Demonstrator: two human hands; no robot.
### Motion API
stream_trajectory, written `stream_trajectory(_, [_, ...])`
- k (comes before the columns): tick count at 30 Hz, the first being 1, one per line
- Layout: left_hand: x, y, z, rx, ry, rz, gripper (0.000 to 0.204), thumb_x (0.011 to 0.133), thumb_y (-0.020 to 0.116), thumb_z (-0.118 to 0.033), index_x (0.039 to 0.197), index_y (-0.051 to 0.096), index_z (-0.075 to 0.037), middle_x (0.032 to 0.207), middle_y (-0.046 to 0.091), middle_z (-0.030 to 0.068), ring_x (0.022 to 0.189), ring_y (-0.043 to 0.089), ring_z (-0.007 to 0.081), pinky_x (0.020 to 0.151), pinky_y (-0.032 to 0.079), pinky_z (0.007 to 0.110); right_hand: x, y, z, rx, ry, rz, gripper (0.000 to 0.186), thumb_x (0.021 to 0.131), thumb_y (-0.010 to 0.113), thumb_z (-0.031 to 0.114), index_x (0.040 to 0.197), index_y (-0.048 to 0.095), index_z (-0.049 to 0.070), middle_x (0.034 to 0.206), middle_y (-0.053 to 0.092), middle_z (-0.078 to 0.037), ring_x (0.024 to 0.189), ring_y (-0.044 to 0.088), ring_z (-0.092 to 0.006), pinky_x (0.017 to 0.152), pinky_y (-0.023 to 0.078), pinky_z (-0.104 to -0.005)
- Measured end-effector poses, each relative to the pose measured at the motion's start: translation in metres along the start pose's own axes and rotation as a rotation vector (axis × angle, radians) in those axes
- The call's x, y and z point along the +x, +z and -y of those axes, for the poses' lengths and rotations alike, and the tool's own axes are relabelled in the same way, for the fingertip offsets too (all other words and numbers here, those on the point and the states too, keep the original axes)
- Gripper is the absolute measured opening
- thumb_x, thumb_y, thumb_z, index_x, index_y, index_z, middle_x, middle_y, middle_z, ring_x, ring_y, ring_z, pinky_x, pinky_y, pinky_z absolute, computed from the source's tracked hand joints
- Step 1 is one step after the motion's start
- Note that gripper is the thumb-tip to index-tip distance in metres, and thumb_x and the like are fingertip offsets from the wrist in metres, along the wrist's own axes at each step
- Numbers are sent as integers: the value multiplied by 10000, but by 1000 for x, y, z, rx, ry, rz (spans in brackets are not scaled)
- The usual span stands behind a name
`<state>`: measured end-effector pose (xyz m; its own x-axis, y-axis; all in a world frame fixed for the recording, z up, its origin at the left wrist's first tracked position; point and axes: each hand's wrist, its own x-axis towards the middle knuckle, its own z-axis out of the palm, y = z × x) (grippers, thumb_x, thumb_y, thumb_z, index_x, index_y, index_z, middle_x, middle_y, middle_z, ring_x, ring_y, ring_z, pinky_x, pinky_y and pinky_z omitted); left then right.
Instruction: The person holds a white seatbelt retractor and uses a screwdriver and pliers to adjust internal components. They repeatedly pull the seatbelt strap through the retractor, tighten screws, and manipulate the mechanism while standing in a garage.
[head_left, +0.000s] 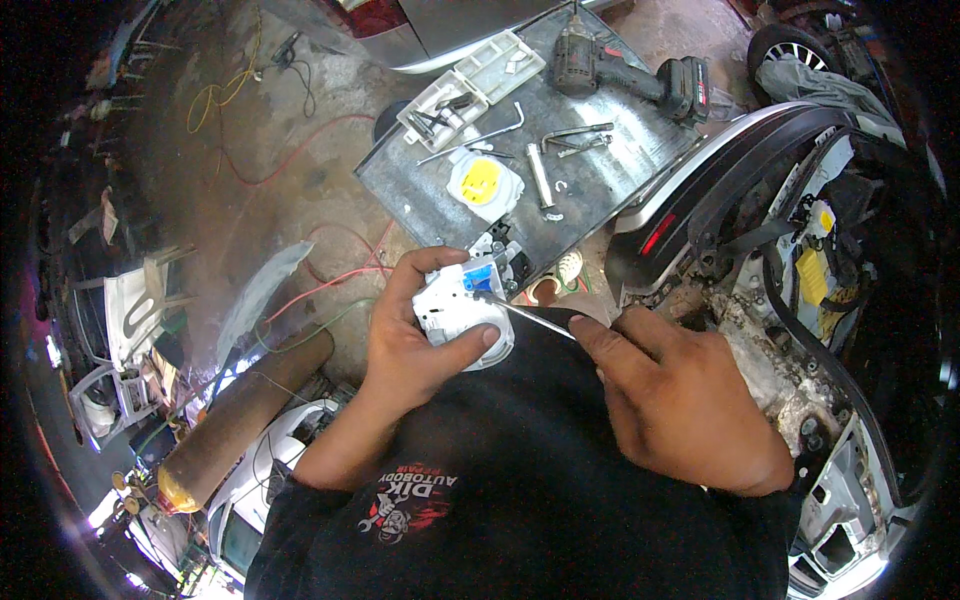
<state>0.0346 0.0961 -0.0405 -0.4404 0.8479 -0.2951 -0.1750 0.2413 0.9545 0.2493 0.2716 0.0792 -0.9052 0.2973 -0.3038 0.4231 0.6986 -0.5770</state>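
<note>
In front of my chest, my left hand [415, 325] grips a white plastic housing [447, 310] with a blue insert and a dark connector at its far side. The thumb presses along its near edge. My right hand [680, 385] is closed around a thin metal-shafted tool [540, 320], which looks like a screwdriver; its handle is hidden in the palm. The tool's tip meets the housing beside the blue part. Just beyond, on the metal table, lies a similar white part with a yellow face [480, 182].
The metal table [625, 165] carries a cordless impact wrench [620, 72], an open plastic case [470, 85], hex keys [580, 138] and a metal socket tube [540, 175]. A stripped car body [800, 300] stands close on my right. Left are a gas cylinder [245, 425] and hoses [330, 285].
</note>
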Motion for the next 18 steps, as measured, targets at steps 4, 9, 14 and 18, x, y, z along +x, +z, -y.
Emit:
stream_trajectory(4, [-2,7,-4,8,-4,-22,714,815,911,-9,1425,542,-44,1213,724,80,1106,709,153,968,572,313,1,1,3,29,40,33,497,895,728,22,1388,668,36,989,676,-178,772,709,-398,677,574,-501])
stream_trajectory(9, [-5,12,-4,168,104,-59,715,817,904,8,1422,529,-46,1202,729,92,1076,722,150,932,587,303,2,0,-8,174,13,65,446,917,692,1,1362,675,15,977,699,-216,807,718,-423,703,575,-512])
stream_trajectory(14, [-6,16,0,8,90,-124,710,814,903,22,1412,527,-45,1191,727,100,1061,722,148,914,590,300,5,5,-12,349,-2,35,395,937,666,-7,1331,690,-2,992,718,-249,857,724,-457,763,577,-508])
stream_trajectory(18, [-5,16,-2,-15,92,-113,719,822,900,24,1423,511,-41,1190,720,94,1061,717,147,913,586,298,8,8,-18,442,-3,54,376,943,661,-4,1317,696,-15,987,726,-259,893,728,-470,804,577,-502])
